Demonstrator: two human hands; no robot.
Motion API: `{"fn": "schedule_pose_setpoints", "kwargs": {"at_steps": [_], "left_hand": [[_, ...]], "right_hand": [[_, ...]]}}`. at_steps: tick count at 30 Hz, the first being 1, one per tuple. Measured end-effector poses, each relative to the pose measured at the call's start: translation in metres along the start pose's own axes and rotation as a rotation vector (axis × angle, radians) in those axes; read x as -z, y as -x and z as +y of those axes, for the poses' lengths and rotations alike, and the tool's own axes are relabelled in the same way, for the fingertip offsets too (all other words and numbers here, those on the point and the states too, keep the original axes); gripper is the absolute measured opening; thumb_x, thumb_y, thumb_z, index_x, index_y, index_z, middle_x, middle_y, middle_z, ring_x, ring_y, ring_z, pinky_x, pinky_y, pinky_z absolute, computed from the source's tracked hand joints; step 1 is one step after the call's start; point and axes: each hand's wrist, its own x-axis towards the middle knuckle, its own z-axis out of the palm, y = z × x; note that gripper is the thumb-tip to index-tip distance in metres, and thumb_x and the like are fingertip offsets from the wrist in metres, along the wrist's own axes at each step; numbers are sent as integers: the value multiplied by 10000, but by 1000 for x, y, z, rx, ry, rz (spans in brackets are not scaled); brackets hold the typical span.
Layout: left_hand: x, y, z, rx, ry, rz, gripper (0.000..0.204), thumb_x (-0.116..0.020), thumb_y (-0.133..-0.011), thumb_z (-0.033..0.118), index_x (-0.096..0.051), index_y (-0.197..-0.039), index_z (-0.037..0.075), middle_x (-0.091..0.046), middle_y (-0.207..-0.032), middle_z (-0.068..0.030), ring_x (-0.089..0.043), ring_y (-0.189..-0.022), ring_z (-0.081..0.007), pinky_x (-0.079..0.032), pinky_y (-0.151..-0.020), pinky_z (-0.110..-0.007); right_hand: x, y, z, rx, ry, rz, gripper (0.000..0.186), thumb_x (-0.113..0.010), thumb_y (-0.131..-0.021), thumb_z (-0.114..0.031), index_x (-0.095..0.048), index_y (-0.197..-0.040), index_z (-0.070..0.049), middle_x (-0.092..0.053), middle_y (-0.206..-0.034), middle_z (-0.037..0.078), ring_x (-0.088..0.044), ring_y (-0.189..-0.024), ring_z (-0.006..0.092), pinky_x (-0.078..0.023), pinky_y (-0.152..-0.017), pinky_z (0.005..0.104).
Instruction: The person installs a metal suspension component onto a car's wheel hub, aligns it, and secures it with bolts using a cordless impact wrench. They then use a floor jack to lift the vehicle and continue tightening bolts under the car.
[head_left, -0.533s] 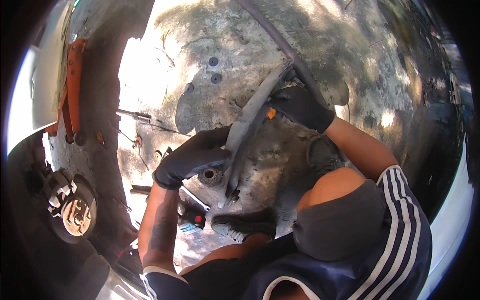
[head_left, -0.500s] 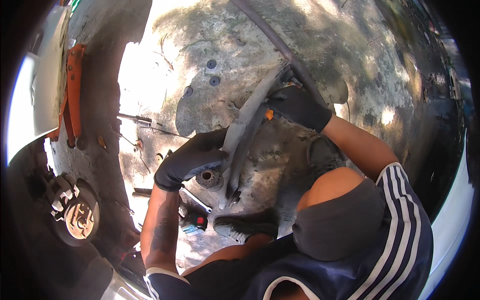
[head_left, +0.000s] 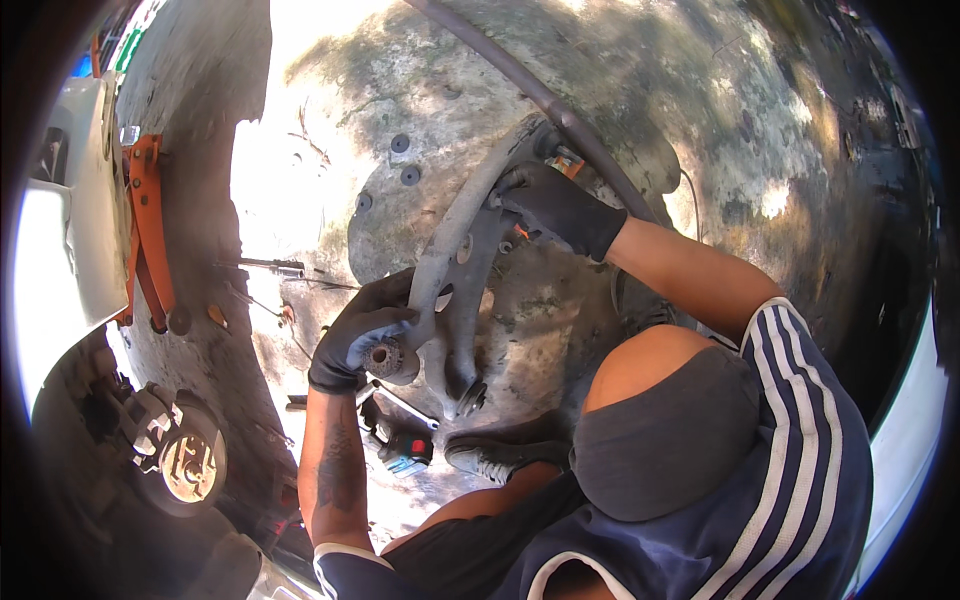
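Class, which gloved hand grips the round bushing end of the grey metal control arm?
The left hand, lower in the picture; the right hand holds the arm's far upper end.

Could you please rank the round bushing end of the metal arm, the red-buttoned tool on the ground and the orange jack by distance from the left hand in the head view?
From the left hand:
1. Bushing end, against the fingers.
2. Red-buttoned tool, just below on the ground.
3. Orange jack, far left by the car.

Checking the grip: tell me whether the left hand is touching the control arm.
Touching. The head view shows the gloved left hand wrapped around the bushing end of the control arm, with no gap.
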Motion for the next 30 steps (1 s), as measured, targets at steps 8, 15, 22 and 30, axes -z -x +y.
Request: {"fn": "schedule_pose_setpoints", "kwargs": {"at_steps": [8,15,22,30], "left_hand": [[2,0,9,28,-32,25,676,-616,-740,115,-480,-1356,-128,-630,-1252,-207,-627,-1087,-235,-452,-992,-313],[2,-3,9,0,-90,1,643,-656,-798,177,-497,-1347,-117,-643,-1234,-189,-625,-1096,-222,-449,-993,-316],[1,1,11,67,-86,81,593,-697,-842,184,-520,-1337,-90,-642,-1245,-159,-609,-1100,-178,-441,-987,-291],[-59,-9,-11,-147,-359,-18,762,-741,-860,214,-362,-1489,9,-581,-1309,-169,-575,-1157,-218,-478,-950,-351]], "right_hand": [[2,-18,8,28,310,62,263,-669,-894,-185,-632,-1021,41,-650,-803,84,-599,-667,118,-472,-582,280],[8,-20,14,102,288,45,328,-683,-868,-251,-647,-975,57,-668,-758,129,-620,-662,163,-483,-573,325],[40,20,-25,-127,336,-184,288,-661,-941,-199,-599,-1128,11,-659,-822,56,-616,-692,90,-468,-581,237],[28,50,-71,370,338,-394,229,-661,-938,-188,-569,-1072,-28,-668,-899,66,-619,-772,120,-492,-718,285]]}}
